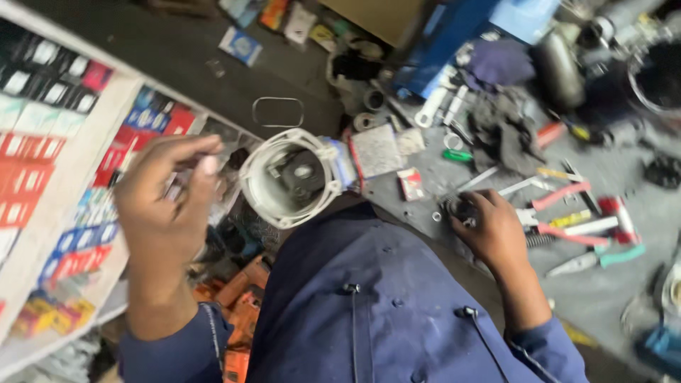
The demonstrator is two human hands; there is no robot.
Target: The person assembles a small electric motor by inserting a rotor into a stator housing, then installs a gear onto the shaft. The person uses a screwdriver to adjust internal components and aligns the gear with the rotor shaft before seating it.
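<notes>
Just beyond left fingers (186, 162), white round housing (287, 177)

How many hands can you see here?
2. The left hand is raised beside the white round housing; the right hand rests on the grey bench near the red-handled pliers.

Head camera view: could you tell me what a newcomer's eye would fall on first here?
Probably the round white housing at centre, open with a dark part inside, beside the raised left hand. Next, the right hand resting on a small dark part on the grey bench, with red-handled pliers just to its right.
</notes>
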